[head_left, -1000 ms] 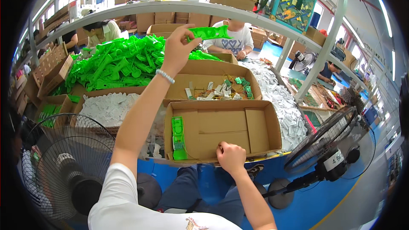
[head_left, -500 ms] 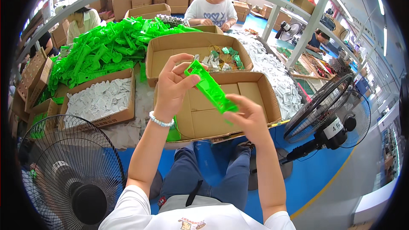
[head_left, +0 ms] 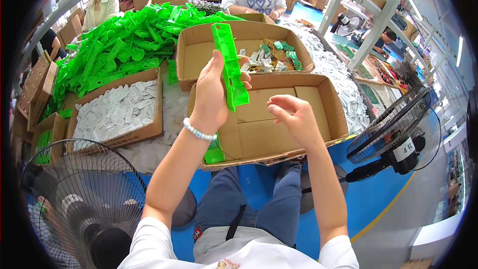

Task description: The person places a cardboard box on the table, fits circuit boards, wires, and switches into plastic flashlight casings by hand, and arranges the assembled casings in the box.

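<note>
My left hand [head_left: 211, 89] grips a long bright green plastic housing [head_left: 230, 67], a narrow trough with inner ribs, held nearly upright above the boxes. A beaded bracelet circles that wrist. To the right of the housing and apart from it, my right hand [head_left: 294, 112] hovers over the near cardboard box [head_left: 279, 137] with thumb and fingers pinched together; whatever may be between them is too small to make out. Another green plastic piece [head_left: 214, 153] lies at that box's near left corner, partly behind my left forearm.
Beyond stands a second cardboard box [head_left: 199, 42] with wired green circuit boards [head_left: 281, 55]. A big heap of green housings [head_left: 119, 45] rises at left, behind a box of white plastic parts [head_left: 119, 112]. Fans [head_left: 84, 209] flank me. Co-workers sit beyond the heap and at right.
My right hand has let go of the green housing and drawn back to the right. The left hand has turned the housing from slanting to nearly upright. The view has shifted slightly.
</note>
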### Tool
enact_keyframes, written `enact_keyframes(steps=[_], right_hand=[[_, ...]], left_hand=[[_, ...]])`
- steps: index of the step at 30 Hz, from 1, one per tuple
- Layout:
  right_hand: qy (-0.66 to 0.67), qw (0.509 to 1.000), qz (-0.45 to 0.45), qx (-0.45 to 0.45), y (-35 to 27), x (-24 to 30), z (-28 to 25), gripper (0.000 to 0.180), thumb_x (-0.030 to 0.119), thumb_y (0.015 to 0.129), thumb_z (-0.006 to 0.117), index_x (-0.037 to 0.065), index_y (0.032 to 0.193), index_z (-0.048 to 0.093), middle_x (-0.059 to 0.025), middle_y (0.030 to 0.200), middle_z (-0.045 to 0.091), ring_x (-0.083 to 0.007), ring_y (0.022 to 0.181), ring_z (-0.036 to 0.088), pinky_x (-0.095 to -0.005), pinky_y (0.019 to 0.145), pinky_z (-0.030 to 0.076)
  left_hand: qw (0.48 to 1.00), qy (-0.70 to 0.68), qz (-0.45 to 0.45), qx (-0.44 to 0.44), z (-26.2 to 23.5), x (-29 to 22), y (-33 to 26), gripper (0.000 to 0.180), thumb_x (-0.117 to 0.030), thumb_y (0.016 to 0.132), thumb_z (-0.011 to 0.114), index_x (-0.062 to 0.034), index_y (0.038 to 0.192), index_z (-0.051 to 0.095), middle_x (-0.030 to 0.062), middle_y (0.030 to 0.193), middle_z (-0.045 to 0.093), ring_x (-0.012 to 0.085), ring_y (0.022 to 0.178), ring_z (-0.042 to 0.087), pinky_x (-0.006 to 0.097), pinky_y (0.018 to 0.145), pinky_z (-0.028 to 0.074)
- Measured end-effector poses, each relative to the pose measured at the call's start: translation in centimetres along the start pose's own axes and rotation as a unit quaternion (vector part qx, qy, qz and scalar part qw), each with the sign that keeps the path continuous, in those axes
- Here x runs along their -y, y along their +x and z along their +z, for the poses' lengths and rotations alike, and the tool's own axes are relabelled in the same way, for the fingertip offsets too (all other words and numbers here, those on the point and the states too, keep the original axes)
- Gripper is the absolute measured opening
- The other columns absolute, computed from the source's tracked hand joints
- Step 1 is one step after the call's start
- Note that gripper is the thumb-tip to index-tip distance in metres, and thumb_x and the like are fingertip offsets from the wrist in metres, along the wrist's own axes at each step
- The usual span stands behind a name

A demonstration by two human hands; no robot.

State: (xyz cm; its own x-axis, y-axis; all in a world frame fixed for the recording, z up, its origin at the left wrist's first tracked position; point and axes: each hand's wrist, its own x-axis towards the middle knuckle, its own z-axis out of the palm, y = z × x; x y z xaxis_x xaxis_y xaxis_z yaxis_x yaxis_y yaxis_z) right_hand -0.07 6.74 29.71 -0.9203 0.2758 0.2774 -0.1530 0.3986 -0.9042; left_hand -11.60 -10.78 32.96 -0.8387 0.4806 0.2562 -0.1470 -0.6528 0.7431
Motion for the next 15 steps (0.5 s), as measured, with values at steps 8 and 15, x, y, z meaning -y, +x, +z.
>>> enact_keyframes(steps=[8, 15], right_hand=[[-0.068, 0.989, -0.015, -0.132, 7.1, -3.5, -4.4, 0.016, 0.008, 0.085, 0.062, -0.002, 0.095, 0.069, -0.0067, 0.081, 0.071, -0.0113, 0.072, 0.066, -0.0259, 0.065, 0.052], [-0.36, 0.915, -0.073, -0.165, 15.9, -5.9, -7.7, 0.017, 0.009, 0.085, 0.058, 0.004, 0.096, 0.069, -0.0179, 0.092, 0.071, -0.0332, 0.086, 0.07, -0.0407, 0.079, 0.055]], left_hand=[[0.739, 0.549, 0.385, 0.072, -3.0, 8.0, 6.5, 0.038, -0.022, 0.098, 0.055, 0.0027, 0.126, 0.048, 0.0166, 0.091, 0.064, 0.0253, 0.061, 0.062, 0.034, 0.05, 0.05], [0.6, 0.7, 0.362, 0.135, -2.9, 8.5, 5.4, 0.045, -0.023, 0.092, 0.062, 0.0009, 0.129, 0.05, 0.0123, 0.084, 0.06, 0.0252, 0.065, 0.064, 0.035, 0.053, 0.053]])
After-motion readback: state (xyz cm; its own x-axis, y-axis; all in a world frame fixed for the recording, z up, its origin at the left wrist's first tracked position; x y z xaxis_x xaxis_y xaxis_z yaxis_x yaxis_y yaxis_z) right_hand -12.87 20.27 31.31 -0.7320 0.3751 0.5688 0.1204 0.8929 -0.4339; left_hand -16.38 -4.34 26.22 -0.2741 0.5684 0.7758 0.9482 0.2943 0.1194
